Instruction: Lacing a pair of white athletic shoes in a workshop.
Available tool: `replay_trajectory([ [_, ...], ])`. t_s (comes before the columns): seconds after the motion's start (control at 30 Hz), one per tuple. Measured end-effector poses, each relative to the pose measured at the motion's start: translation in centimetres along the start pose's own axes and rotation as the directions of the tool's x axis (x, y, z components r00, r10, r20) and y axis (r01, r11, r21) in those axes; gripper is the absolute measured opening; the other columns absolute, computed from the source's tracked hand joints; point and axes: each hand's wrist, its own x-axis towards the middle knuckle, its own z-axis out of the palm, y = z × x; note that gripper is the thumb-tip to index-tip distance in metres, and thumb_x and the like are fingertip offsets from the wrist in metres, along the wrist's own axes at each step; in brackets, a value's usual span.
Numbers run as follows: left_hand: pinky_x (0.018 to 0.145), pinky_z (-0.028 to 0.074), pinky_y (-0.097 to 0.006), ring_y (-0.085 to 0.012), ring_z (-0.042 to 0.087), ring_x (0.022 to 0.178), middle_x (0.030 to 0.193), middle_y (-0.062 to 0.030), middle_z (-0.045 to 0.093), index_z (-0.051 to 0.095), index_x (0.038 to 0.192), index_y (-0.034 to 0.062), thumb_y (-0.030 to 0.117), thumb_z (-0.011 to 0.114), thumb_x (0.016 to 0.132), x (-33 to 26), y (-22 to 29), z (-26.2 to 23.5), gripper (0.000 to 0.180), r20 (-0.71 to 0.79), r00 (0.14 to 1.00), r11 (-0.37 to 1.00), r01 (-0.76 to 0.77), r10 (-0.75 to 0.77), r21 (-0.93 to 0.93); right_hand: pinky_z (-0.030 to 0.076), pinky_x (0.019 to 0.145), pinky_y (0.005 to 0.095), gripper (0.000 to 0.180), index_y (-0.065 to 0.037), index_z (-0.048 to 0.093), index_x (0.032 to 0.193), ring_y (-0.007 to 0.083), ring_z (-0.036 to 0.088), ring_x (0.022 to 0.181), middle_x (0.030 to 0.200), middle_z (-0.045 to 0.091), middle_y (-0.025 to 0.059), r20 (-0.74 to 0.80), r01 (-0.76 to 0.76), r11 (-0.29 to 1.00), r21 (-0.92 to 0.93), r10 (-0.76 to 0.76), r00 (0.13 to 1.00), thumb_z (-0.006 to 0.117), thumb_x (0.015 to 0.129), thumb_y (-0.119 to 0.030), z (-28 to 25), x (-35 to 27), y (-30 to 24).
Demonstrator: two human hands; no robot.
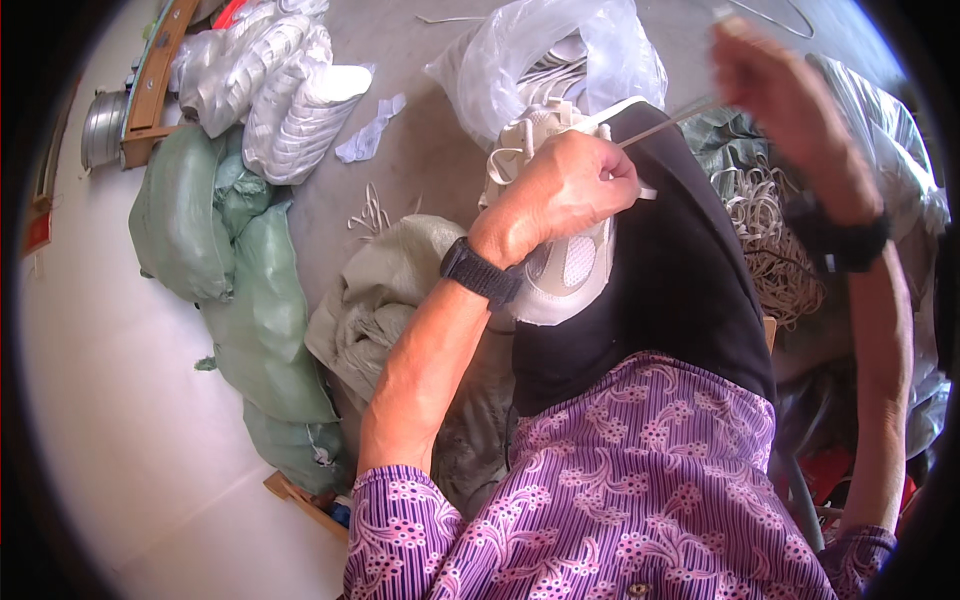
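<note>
A white and beige sneaker (565, 285) rests on my lap against my black-trousered thigh, its toe toward me. My left hand (575, 180) lies over its lacing area with the fingers curled closed, and a short white lace end pokes out beside them. From there a pale shoelace (668, 124) stretches up to the right, in a straight line, to my right hand (765, 85). That hand is raised away from the shoe and smeared by motion, but its fingers look closed round the lace. The left hand hides much of the shoe's eyelets.
Left of me stand green woven sacks (270, 320) and stacked white shoe parts (300, 120). Ahead, a clear plastic bag (470, 80) holds more pale shoe parts. A heap of loose laces (780, 250) lies at my right. A crumpled beige sack (365, 290) sits by my left forearm.
</note>
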Motion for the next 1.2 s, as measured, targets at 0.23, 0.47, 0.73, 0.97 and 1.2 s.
replay_trajectory([
  [0.23,0.054,0.042,-0.019,-0.0025,0.05,0.058,0.069,0.0015,0.058,0.066,0.099,0.0023,0.022,0.063,0.087,-0.6,-0.3,-1.2,0.023,-0.094,0.994,0.956,0.032,-0.062,-0.292,0.034,0.054,0.0168,0.021,-0.013,0.053,0.086,0.0032,0.044,0.061,0.073,0.046,-0.0077,0.241,-0.003,0.98,0.199,-0.046,0.969,0.051,0.096,-0.03,-9.0,0.3,-2.4],
  [0.47,0.055,0.041,-0.017,-0.0016,0.05,0.064,0.078,0.0048,0.059,0.065,0.104,0.0059,0.024,0.063,0.089,-3.4,-4.4,-5.2,0.024,-0.489,0.869,0.989,-0.005,-0.069,-0.149,0.048,0.067,0.0247,0.024,-0.006,0.059,0.104,0.0131,0.058,0.082,0.09,0.058,0.003,-0.26,0.08,0.673,-0.736,-0.389,0.884,0.06,0.09,-0.025,-3.5,0.0,2.2],
  [0.73,0.067,0.044,-0.02,-0.0041,0.052,0.074,0.084,0.0042,0.059,0.065,0.107,0.0047,0.018,0.069,0.085,-4.6,-6.5,-4.0,0.026,-0.513,0.858,0.994,-0.08,0.029,-0.077,0.048,0.082,0.0379,0.018,-0.004,0.063,0.095,0.0317,0.057,0.094,0.097,0.059,0.0124,0.476,0.613,0.382,-0.692,-0.397,0.785,0.066,0.078,-0.012,6.9,-1.0,2.9],
  [0.97,0.066,0.049,-0.027,-0.012,0.056,0.07,0.092,-0.0051,0.061,0.066,0.104,0.0059,0.019,0.07,0.082,-3.7,-7.1,-3.8,0.026,-0.572,0.819,0.977,-0.16,0.051,-0.142,0.047,0.084,0.0385,0.015,-0.006,0.064,0.092,0.0301,0.057,0.094,0.097,0.06,0.0104,0.443,0.552,0.451,-0.701,-0.332,0.833,0.064,0.078,-0.009,9.4,1.3,2.7],
  [1.2,0.068,0.049,-0.027,-0.0128,0.058,0.074,0.087,-0.0055,0.062,0.064,0.103,0.003,0.016,0.067,0.085,-3.0,-5.8,-3.7,0.022,-0.552,0.815,0.974,-0.224,0.175,-0.022,0.046,0.081,0.0397,0.009,-0.005,0.059,0.084,0.0288,0.055,0.092,0.093,0.058,0.0091,0.616,0.688,0.104,-0.718,-0.365,0.698,0.062,0.076,-0.004,9.7,1.7,3.1],
])
